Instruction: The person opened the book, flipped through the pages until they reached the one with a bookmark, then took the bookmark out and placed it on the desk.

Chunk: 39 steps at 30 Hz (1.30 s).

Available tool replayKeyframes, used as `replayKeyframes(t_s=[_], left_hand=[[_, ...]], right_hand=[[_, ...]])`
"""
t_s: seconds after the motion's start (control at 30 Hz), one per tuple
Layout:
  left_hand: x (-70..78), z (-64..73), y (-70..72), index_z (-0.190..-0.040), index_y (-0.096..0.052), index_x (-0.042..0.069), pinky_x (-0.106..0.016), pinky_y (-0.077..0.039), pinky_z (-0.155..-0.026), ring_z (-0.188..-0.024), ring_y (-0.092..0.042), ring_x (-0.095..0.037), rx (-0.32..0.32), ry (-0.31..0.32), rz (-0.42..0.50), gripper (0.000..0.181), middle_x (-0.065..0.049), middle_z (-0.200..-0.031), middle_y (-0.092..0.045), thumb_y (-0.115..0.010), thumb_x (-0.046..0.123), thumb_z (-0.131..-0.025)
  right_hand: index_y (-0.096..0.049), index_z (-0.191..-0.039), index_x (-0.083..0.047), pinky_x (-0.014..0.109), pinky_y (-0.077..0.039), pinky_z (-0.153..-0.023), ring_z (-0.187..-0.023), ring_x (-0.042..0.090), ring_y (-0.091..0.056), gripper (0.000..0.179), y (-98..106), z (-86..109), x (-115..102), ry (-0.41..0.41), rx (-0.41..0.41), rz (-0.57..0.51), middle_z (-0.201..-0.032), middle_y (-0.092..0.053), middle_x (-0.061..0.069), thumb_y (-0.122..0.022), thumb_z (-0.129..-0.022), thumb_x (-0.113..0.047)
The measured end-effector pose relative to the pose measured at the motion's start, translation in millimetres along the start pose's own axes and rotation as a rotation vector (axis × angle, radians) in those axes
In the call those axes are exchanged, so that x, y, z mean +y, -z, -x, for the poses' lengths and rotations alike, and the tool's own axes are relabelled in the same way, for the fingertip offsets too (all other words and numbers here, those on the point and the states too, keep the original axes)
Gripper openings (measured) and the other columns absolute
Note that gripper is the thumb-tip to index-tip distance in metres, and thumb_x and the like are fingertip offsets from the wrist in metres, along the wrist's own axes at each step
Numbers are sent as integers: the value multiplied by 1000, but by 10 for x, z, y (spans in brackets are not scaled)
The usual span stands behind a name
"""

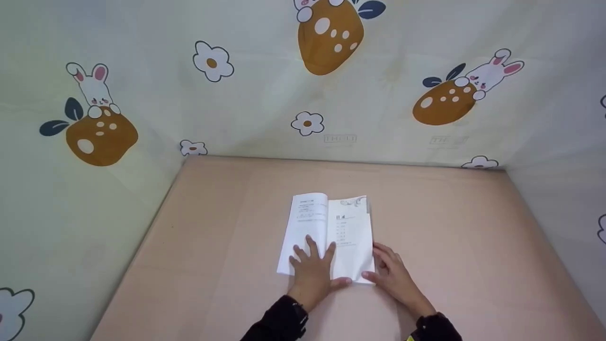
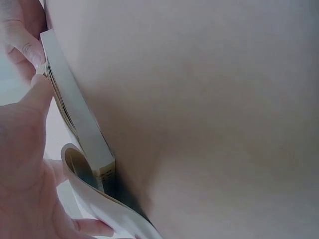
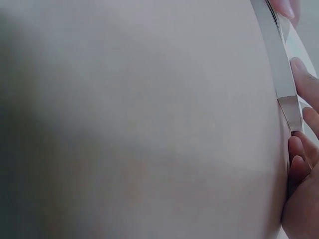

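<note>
An open paperback book (image 1: 351,255) lies on the table, its left page (image 1: 310,222) curving up from the spine. My left hand (image 1: 312,274) rests across the left page and the gutter, fingers spread and straight, thumb along the bottom edge of the right page. At the lower right corner, my right hand (image 1: 395,279) grips the book, thumb on the page and fingers against the right side. In the left wrist view the thick page block (image 2: 75,99) shows, with the left-hand leaves curled over. The right wrist view catches the right hand (image 3: 304,174) by the book's corner (image 3: 286,99).
A pinkish-tan tabletop (image 1: 227,227) surrounds the book. Pale cloth walls (image 1: 255,104) printed with rabbits, strawberries and flowers stand at the back, left and right. Dark sleeves (image 1: 279,319) cover both wrists.
</note>
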<state>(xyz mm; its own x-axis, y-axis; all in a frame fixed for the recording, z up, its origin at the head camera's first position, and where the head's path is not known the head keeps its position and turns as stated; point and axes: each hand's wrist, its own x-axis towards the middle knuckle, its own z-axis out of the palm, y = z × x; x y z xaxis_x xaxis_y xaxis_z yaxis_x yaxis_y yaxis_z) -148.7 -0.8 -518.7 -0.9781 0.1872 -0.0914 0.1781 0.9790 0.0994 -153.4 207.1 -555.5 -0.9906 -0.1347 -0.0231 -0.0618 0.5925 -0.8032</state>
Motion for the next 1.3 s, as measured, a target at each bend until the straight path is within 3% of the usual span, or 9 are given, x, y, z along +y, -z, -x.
replayKeyframes(t_s=[0.17,0.37,0.63,0.8,0.9,1.07,1.3], left_hand=[[-11,1,1,-143,-36,27,-63,-39,-93,-121,-37,-59,-12,-5,32,99,-33,-143,-29,-57,79,-62],[-19,-24,-39,-143,-37,26,-63,-39,-93,-120,-38,-59,3,-5,39,98,-32,-143,-30,-56,79,-63],[-59,-31,-26,-141,-41,20,-64,-40,-91,-118,-39,-61,21,-31,121,96,-35,-140,-33,-65,70,-63],[-111,-42,22,-142,-39,18,-64,-40,-91,-119,-37,-60,-14,-40,186,91,-34,-141,-32,-65,64,-68],[-143,-39,55,-142,-39,17,-63,-40,-92,-120,-36,-60,-35,-48,229,86,-33,-142,-31,-64,59,-71],[-182,-17,78,-141,-40,17,-64,-40,-92,-119,-36,-61,-24,-75,269,74,-34,-142,-30,-63,50,-79],[-201,-4,67,-140,-40,16,-64,-40,-91,-118,-36,-62,26,-92,297,58,-35,-140,-30,-60,33,-89]], right_hand=[[-53,-130,-7,41,-35,-95,-119,24,-38,63,-22,-8,-13,-17,27,-5,-143,-41,8,-72,-78,-37],[-56,-125,-5,43,-37,-95,-123,28,-38,58,-37,-15,-19,-25,44,1,-143,-41,10,-71,-79,-37],[-58,-120,-7,44,-37,-98,-125,28,-37,44,-51,-20,19,-11,62,-13,-141,-43,8,-65,-86,-33],[-59,-119,-4,32,-39,-87,-110,22,-43,37,-64,-9,45,70,101,-5,-137,-47,11,-65,-87,-21],[-59,-121,-6,29,-38,-83,-104,18,-42,37,-64,-8,44,72,102,-10,-137,-47,10,-65,-86,-16],[-58,-123,-12,35,-35,-89,-115,19,-39,38,-61,-11,22,41,78,-40,-139,-45,6,-65,-86,-17],[-57,-125,-13,34,-34,-89,-116,20,-38,39,-56,-6,12,10,58,-41,-141,-43,6,-64,-87,-18]])
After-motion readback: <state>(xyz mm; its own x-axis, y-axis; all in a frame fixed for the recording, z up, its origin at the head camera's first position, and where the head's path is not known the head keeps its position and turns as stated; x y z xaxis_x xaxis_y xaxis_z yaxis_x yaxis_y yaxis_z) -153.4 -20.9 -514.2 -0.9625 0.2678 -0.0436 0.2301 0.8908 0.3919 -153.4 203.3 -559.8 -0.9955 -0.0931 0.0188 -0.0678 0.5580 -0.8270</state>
